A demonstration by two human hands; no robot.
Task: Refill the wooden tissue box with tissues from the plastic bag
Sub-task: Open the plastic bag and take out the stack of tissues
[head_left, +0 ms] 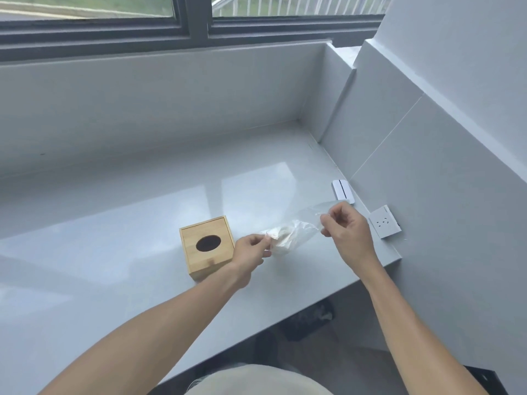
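Clear plastic bag (299,226) hard to make out; our left hand (251,252) & right hand (346,232) fingers pinch it; tissues (281,240) blurred beside wooden tissue box (206,246).

Wooden tissue box (206,247) on the tabletop (114,280), left hand (249,250) just right of it and overlapping its right edge. Plastic bag (296,230) with tissues (281,241) inside, stretched above the tabletop between left hand and right hand (346,232), right of the box. Wall socket (384,221) at far right by the wall; window (182,21) far behind.
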